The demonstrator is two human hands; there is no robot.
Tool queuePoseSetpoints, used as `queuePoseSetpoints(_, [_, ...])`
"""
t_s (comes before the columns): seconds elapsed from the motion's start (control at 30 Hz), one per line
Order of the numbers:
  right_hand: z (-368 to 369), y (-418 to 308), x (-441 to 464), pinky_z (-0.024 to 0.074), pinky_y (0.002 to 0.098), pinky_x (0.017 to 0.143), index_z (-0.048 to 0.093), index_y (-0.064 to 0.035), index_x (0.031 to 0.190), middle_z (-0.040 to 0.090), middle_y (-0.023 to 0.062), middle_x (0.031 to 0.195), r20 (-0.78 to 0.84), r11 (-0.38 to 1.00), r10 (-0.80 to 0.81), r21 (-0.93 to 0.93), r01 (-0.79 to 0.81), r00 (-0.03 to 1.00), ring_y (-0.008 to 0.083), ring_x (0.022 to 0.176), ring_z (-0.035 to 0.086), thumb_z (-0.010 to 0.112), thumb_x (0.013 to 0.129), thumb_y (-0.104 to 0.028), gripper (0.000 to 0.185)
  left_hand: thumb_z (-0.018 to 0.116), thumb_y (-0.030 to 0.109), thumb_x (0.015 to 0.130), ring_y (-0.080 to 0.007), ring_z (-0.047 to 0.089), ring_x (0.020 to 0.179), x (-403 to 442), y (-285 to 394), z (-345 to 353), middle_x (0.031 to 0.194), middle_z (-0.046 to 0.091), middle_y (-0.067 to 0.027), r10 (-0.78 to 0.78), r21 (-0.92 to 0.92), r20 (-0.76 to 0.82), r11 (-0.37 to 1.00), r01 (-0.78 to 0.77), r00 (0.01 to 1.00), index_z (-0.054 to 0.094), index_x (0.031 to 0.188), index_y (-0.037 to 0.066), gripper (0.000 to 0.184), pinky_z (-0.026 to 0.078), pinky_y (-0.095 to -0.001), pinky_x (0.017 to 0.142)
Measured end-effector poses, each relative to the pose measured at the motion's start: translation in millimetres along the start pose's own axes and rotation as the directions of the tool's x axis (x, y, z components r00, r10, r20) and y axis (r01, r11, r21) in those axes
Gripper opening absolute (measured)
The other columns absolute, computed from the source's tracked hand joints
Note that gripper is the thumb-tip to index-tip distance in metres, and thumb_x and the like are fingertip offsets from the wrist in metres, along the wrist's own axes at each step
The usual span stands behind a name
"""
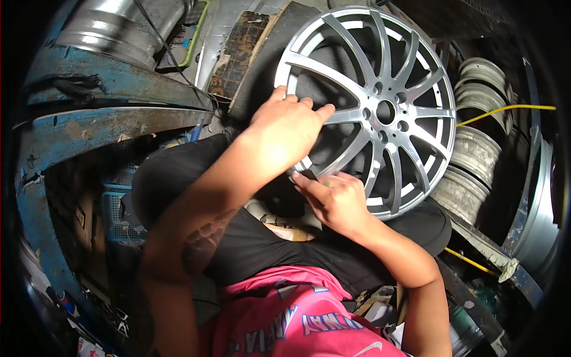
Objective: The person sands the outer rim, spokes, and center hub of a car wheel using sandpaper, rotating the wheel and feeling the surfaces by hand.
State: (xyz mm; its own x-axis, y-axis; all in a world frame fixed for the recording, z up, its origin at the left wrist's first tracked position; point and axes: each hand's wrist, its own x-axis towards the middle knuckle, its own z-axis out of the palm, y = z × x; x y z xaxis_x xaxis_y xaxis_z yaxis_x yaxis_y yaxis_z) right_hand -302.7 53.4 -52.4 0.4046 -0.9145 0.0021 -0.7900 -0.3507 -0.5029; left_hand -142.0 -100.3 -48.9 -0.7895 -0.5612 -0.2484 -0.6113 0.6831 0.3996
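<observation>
A silver multi-spoke wheel rim [385, 77] leans over my lap, its face toward me. My left hand [288, 128] rests at the rim's left edge, with its fingers bent over the edge and one finger reaching to a spoke. At the lower left edge of the rim, my right hand [336, 199] is closed around a small dark object [308, 174], pressed near the rim's edge. What that dark object is cannot be made out. The left palm is hidden from view.
Blue metal beams [119, 134] run along the left. Stacked wheels [476, 154] stand at the right, crossed by a yellow hose [505, 108]. A blue plastic crate [116, 214] is at the lower left. A large silver metal part [113, 30] lies at the top left.
</observation>
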Motion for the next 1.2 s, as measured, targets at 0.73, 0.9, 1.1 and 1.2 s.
queuePoseSetpoints(0.73, [-67, 160, -43, 0.0577, 0.0398, 0.08, 0.079, -0.0023, 0.121, 0.076, 0.0159, 0.094, -0.782, 0.896, 0.332, 0.087, -0.435, 0.527, 0.0312, 0.085, 0.074, 0.072, 0.1, -0.008, 0.022, 0.073, 0.015, 0.092, -0.0457, 0.071, 0.11, 32, 18, 24, 0.119, 0.07, -0.028, -0.057, -0.25, -0.046, 0.967, 0.044, 0.997, 0.052, 0.146, -0.008, 0.063, 0.057, -0.0525, 0.098])
queuePoseSetpoints(0.9, [-52, 169, -50, 0.0563, 0.0403, 0.078, 0.078, -0.0137, 0.126, 0.075, 0.0084, 0.101, -0.645, 0.858, 0.111, -0.322, -0.4, 0.756, 0.0293, 0.085, 0.071, 0.078, 0.087, -0.009, 0.039, 0.068, 0.015, 0.088, -0.0457, 0.07, 0.108, 32, 25, 37, 0.116, 0.07, -0.0292, -0.114, -0.254, -0.142, 0.964, 0.075, 0.983, 0.058, 0.138, -0.009, 0.056, 0.055, -0.0539, 0.101])
queuePoseSetpoints(1.1, [-61, 176, -42, 0.0601, 0.0445, 0.083, 0.074, -0.0128, 0.132, 0.076, 0.0136, 0.113, -0.699, 0.86, 0.173, -0.235, -0.452, 0.694, 0.0357, 0.093, 0.075, 0.073, 0.092, -0.009, 0.041, 0.067, 0.014, 0.09, -0.0471, 0.068, 0.116, 29, 36, 29, 0.121, 0.068, -0.0304, -0.162, -0.265, -0.046, 0.953, 0.144, 0.986, 0.053, 0.143, -0.007, 0.059, 0.054, -0.0543, 0.104])
queuePoseSetpoints(1.2, [-75, 194, -38, 0.0612, 0.0498, 0.088, 0.07, -0.0122, 0.138, 0.073, 0.0227, 0.121, -0.746, 0.892, 0.239, -0.085, -0.445, 0.621, 0.0441, 0.101, 0.074, 0.07, 0.097, -0.013, 0.041, 0.066, 0.014, 0.092, -0.0505, 0.067, 0.108, 19, 49, 43, 0.115, 0.066, -0.0334, -0.121, -0.329, -0.014, 0.938, 0.11, 0.993, 0.048, 0.139, -0.01, 0.056, 0.055, -0.0571, 0.098])
